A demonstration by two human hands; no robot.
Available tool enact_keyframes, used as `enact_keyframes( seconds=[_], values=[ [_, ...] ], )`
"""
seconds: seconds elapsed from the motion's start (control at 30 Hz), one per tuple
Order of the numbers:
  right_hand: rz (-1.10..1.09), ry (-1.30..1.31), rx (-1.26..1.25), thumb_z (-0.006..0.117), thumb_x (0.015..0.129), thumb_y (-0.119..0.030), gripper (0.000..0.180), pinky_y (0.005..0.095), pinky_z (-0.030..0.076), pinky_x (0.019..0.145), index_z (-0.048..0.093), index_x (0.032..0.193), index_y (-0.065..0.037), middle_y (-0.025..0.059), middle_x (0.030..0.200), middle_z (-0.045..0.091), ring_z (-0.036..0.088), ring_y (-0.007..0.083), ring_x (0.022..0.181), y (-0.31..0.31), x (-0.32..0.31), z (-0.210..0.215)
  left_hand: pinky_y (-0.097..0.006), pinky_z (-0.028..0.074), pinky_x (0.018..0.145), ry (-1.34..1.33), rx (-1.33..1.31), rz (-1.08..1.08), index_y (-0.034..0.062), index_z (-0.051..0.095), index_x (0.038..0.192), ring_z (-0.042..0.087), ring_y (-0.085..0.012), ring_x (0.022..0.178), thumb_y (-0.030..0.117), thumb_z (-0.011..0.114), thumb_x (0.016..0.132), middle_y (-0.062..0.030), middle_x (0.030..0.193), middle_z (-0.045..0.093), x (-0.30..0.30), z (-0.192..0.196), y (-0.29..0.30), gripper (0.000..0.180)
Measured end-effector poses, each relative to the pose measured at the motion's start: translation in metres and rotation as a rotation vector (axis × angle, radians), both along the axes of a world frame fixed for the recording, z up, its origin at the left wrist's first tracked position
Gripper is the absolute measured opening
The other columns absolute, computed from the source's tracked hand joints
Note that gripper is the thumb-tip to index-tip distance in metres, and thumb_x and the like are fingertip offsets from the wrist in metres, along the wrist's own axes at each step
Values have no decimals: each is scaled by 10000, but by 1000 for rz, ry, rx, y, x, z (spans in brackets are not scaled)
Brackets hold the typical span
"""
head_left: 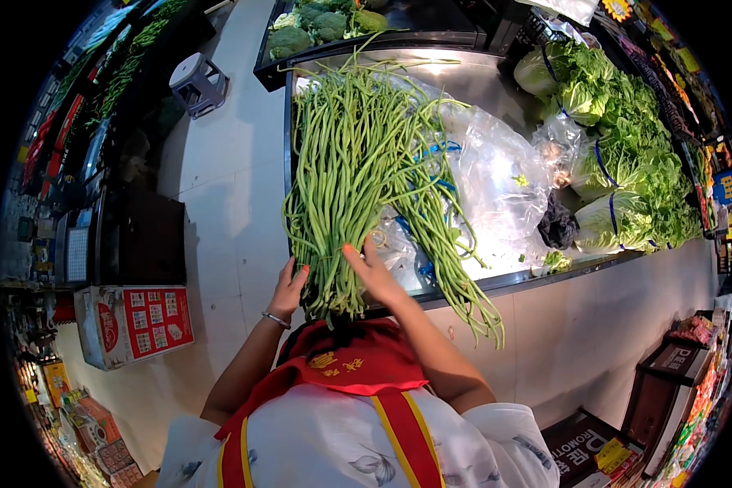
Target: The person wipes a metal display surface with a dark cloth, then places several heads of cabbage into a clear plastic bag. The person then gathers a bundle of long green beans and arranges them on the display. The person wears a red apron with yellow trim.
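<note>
A large heap of green yardlong beans [342,163] lies lengthwise along the left side of the metal display counter, with its ends bunched toward me. My left hand [287,290] rests against the left side of those ends, fingers stretched out. On the other side, my right hand [372,275] is spread with its fingers against the bunch. Neither hand wraps around the beans. A looser strand of yardlong beans [455,281] trails over the counter's front edge to the right of my right hand. Some blue ties show among the beans.
Clear plastic sheeting [496,171] covers the counter's middle. Tied napa cabbages [610,211] line the right side beside a crumpled black bag [557,222]. Broccoli [329,24] sits in a tray beyond. A plastic stool [198,84] and a cardboard box [134,325] stand on the left.
</note>
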State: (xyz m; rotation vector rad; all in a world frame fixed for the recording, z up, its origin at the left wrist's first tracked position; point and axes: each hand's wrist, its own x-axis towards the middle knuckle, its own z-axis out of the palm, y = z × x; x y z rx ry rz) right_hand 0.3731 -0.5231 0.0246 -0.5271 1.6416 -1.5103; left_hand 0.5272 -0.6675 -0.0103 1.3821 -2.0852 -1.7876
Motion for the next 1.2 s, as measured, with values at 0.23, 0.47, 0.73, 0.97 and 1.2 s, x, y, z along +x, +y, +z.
enact_keyframes(
  seconds=[0.23, 0.47, 0.73, 0.97, 1.2],
  values=[
    [-445, 1413, 243, 589, 798, -169, 285, 410, 323, 969, 628, 1039, -22, 170, 1005, 623, 496, 313, 1086, 47, -167, 5, -291, 267, 1012, 197, 202, -1, 16, 304, 1354, 361, -179, 1220, 258, 493, 922, -87, 1329, 393, 18, -1, -4, 530],
    [-134, 1635, 1144, 538, 806, -214, 158, 499, 187, 1040, 691, 790, -177, 29, 878, 633, 501, 204, 1035, 159, -292, 42, -262, 370, 909, 246, 241, 70, 26, 326, 1336, 453, -131, 1084, 177, 526, 903, -69, 1236, 471, 15, 11, 2, 500],
    [-397, 2018, 664, 634, 716, -115, 101, 421, 288, 987, 620, 815, -129, -3, 879, 582, 499, 215, 976, 201, -250, 163, -278, 373, 909, 223, 268, 57, 46, 346, 1333, 462, -158, 1091, 175, 525, 888, -74, 1236, 476, 16, 4, -5, 497],
    [-498, 2260, 442, 655, 756, -234, 115, 417, 340, 933, 668, 838, -155, 20, 837, 562, 504, 209, 892, 207, -205, 184, -278, 373, 909, 164, 255, 54, 45, 388, 1302, 461, -148, 1096, 184, 526, 882, -74, 1236, 479, 24, 8, -11, 463],
    [-515, 2150, 604, 643, 742, -154, 81, 425, 346, 923, 653, 820, -135, 32, 843, 516, 481, 232, 884, 220, -215, 162, -284, 346, 953, 73, 243, 60, 16, 400, 1276, 444, -156, 1127, 192, 512, 889, -82, 1228, 473, 14, 8, -19, 440]
  ],
)
